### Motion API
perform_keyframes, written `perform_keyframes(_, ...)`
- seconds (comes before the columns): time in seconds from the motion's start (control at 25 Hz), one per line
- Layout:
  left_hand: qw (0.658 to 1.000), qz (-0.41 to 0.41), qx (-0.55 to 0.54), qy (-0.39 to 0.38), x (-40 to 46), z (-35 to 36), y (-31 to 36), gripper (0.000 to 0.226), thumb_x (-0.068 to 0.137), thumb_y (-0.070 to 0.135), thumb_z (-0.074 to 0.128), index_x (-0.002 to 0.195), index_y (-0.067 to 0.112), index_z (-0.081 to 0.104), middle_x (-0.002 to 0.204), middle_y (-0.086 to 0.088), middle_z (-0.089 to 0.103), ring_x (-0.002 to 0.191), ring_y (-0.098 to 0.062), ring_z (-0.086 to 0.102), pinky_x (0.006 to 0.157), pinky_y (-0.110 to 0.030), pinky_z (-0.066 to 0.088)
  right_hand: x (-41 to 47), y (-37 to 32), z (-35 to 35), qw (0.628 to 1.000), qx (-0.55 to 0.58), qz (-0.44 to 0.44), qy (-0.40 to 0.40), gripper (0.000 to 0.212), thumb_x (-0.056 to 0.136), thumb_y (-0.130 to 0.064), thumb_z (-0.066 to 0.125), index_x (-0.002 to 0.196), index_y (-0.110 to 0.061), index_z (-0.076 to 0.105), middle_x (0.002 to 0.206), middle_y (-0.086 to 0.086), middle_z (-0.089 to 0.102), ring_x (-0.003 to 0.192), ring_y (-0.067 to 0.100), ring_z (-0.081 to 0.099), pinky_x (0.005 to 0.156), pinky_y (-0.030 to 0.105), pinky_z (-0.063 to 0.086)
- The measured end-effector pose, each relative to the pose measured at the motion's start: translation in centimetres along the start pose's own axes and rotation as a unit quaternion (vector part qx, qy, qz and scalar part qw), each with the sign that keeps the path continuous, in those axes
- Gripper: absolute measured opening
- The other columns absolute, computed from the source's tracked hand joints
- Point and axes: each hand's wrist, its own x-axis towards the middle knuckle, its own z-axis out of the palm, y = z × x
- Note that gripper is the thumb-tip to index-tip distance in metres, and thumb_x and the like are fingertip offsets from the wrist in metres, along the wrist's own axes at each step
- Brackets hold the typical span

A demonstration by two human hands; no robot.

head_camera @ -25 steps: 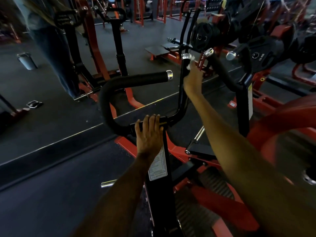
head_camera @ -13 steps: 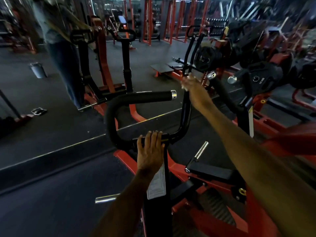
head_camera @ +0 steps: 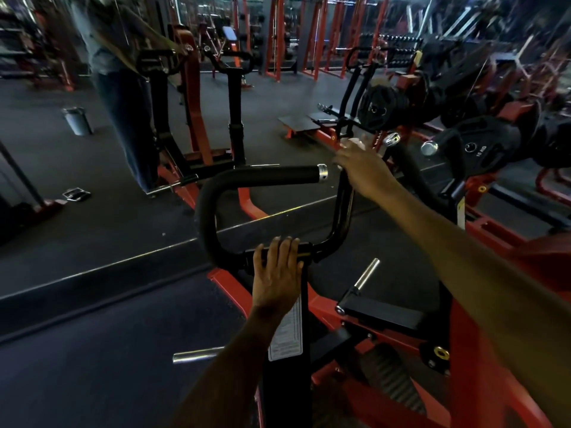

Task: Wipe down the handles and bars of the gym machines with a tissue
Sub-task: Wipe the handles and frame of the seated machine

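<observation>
A black handlebar with a padded horizontal grip [head_camera: 272, 177] and an upright bar [head_camera: 344, 205] stands on a red and black machine in front of me. My left hand [head_camera: 276, 273] lies flat over the black crossbar at the handlebar's base, fingers straight. My right hand [head_camera: 363, 169] is at the top of the upright bar and grips a white tissue [head_camera: 350, 143], of which only a small bit shows above the fingers. The bar's top end is hidden behind that hand.
A second padded handle with a chrome cap [head_camera: 392, 139] rises just right of my right hand. Weight plates [head_camera: 482, 149] hang at the right. Chrome pegs [head_camera: 366, 273] stick out below. A person [head_camera: 123, 103] stands at another machine at the left, near a bin [head_camera: 75, 120].
The view has tilted up, so everything sits lower in frame. My right hand stays at the top of the upright bar with the tissue. The left hand has not moved on the crossbar.
</observation>
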Motion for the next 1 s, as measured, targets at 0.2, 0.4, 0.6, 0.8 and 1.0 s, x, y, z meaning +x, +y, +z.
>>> perform_keyframes(0.2,1.000,0.004,-0.002,-0.011,-0.1,0.1,-0.1,0.046,0.100,0.029,0.028,0.131,0.007,0.054,0.126,-0.009,0.061,0.122,-0.029,0.051,0.104,-0.051,0.028,-1.7,-2.5,0.9,0.996,0.000,-0.051,-0.066,0.022,0.084,0.003,0.055,0.104,-0.001,0.063,0.111,0.019,0.061,0.114,0.032,0.054,0.103,0.038,0.036)
perform_keyframes(0.4,1.000,0.001,-0.010,-0.026,0.0,0.0,-0.2,0.050,0.104,0.029,0.014,0.134,0.007,0.048,0.128,-0.010,0.059,0.123,-0.030,0.052,0.106,-0.051,0.025,-9.9,-6.2,3.7,0.963,0.235,-0.131,-0.027,0.021,0.075,0.009,0.060,0.090,-0.005,0.067,0.088,0.007,0.066,0.091,0.021,0.062,0.096,0.037,0.047)
perform_keyframes(0.6,1.000,0.006,-0.013,-0.001,0.1,0.0,-0.1,0.046,0.103,0.030,0.019,0.133,0.007,0.046,0.126,-0.010,0.060,0.121,-0.029,0.053,0.105,-0.049,0.026,-5.9,-3.1,3.4,0.692,0.540,0.381,0.290,0.018,0.089,0.003,0.043,0.094,0.001,0.060,0.085,0.005,0.058,0.077,0.012,0.058,0.076,0.024,0.051)
perform_keyframes(0.8,1.000,0.015,-0.007,0.018,-0.1,0.5,-0.2,0.045,0.097,0.029,0.033,0.130,0.007,0.053,0.126,-0.009,0.061,0.120,-0.028,0.055,0.104,-0.050,0.028,0.2,-0.7,2.9,0.504,0.744,0.434,0.070,0.022,0.076,-0.014,0.062,0.094,-0.001,0.065,0.087,0.011,0.063,0.076,0.018,0.061,0.073,0.028,0.050)
perform_keyframes(1.0,1.000,0.015,-0.001,0.016,-0.2,0.3,-0.1,0.045,0.097,0.029,0.031,0.132,0.007,0.048,0.127,-0.010,0.060,0.121,-0.029,0.053,0.103,-0.050,0.028,-7.7,-8.1,6.7,0.391,0.809,0.419,0.133,0.022,0.085,-0.018,0.059,0.102,-0.006,0.065,0.086,0.005,0.069,0.071,0.011,0.065,0.070,0.023,0.055)
